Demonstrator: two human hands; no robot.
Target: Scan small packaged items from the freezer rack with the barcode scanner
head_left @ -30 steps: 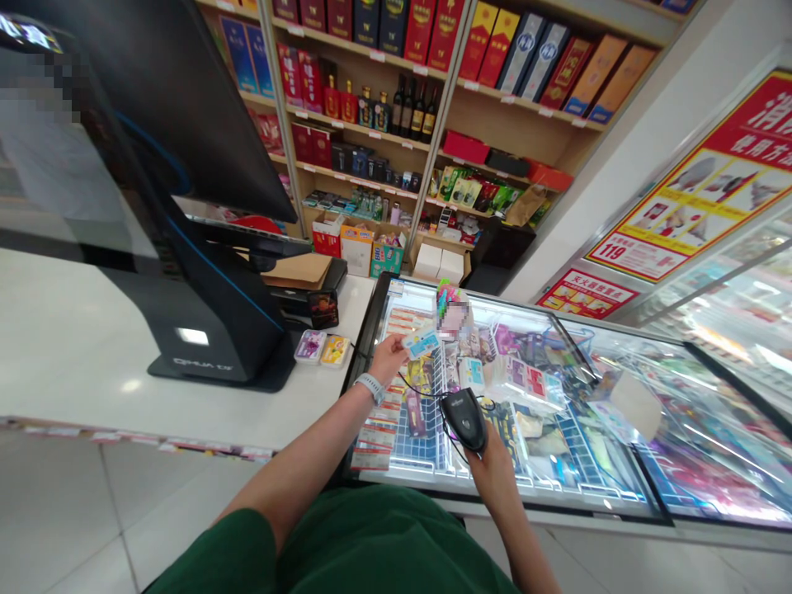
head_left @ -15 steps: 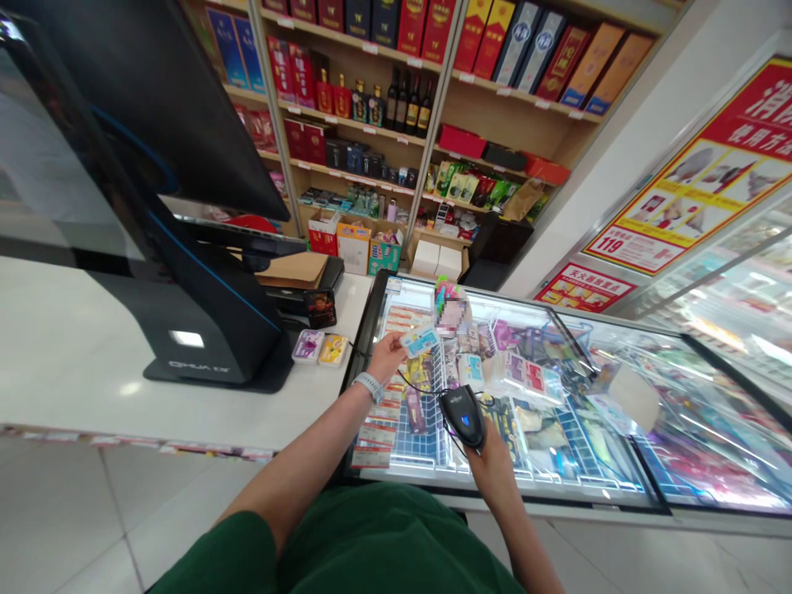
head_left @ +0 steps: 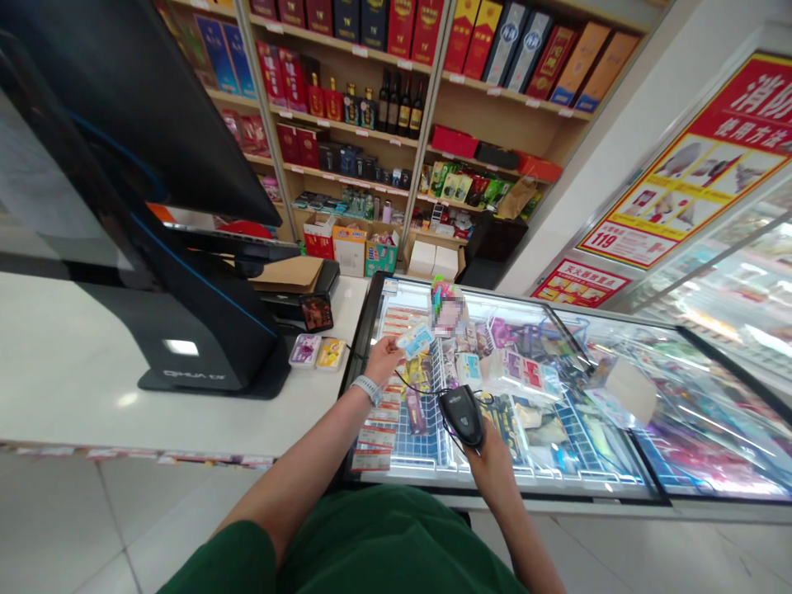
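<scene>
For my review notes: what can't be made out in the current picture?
All in the head view:
Small print on the blue-and-white pack in the left hand: too small.
Right hand's fingertips and the scanner's underside: hidden by the scanner's body.
Top of the monitor: cut off by the picture's edge.
Goods at far right: blurred.

Single head-worn view, looking forward — steeply down, near the freezer (head_left: 594, 499)
</scene>
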